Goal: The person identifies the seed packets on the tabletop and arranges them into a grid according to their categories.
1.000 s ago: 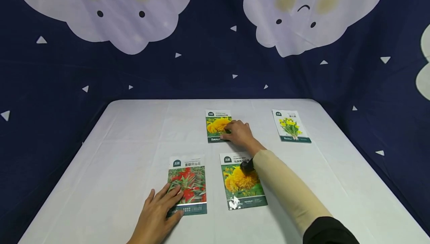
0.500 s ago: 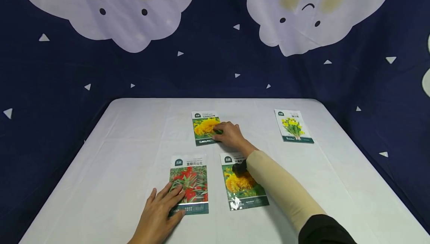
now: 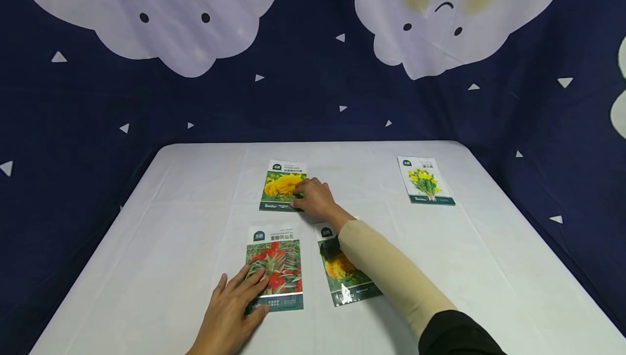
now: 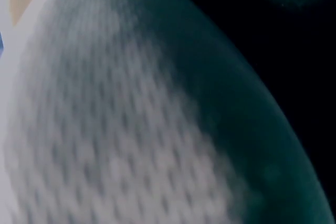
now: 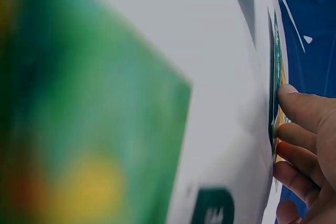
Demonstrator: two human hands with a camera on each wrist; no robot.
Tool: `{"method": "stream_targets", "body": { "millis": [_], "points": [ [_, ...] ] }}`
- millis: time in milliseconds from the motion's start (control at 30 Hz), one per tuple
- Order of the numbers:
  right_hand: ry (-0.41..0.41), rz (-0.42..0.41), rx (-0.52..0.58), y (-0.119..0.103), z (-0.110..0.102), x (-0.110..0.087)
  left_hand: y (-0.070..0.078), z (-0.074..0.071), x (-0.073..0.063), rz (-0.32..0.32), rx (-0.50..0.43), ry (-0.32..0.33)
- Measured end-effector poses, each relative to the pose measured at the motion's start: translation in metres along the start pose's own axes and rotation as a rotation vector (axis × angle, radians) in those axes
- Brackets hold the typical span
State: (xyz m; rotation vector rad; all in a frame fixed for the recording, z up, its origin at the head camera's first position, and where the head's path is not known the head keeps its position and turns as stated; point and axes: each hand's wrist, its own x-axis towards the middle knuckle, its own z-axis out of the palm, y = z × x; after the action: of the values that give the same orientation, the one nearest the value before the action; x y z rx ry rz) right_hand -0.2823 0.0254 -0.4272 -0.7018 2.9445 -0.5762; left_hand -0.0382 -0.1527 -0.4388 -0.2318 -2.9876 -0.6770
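My left hand lies with spread fingers on the lower left of a seed packet with red flowers. Farther off, my right hand touches the lower right of a seed packet with orange-yellow flowers near the table's back. In the right wrist view the thumb and bent fingers rest apart on that packet's face. Under my right forearm lies a larger yellow-flower seed packet, partly hidden by the sleeve. The left wrist view holds only a blurred, close textured surface.
At the back right lies another seed packet with yellow flowers on white. A white cloth covers the table. A dark blue curtain with clouds hangs behind it.
My right hand has slid the far orange-yellow packet to the left along the table, and the right forearm has swung left with it. My left hand stays on the red-flower packet.
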Motion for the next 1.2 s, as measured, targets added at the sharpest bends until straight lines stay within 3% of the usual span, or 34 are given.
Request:
{"method": "stream_targets", "body": {
  "millis": [867, 1200],
  "points": [
    [-0.018, -0.038, -0.047, -0.014, 0.006, 0.013, -0.001, -0.005, -0.001, 0.018, 0.005, -0.024],
    [-0.019, -0.042, 0.035, -0.014, -0.005, 0.008, -0.002, -0.007, -0.001, 0.02, 0.005, -0.028]
  ]
}}
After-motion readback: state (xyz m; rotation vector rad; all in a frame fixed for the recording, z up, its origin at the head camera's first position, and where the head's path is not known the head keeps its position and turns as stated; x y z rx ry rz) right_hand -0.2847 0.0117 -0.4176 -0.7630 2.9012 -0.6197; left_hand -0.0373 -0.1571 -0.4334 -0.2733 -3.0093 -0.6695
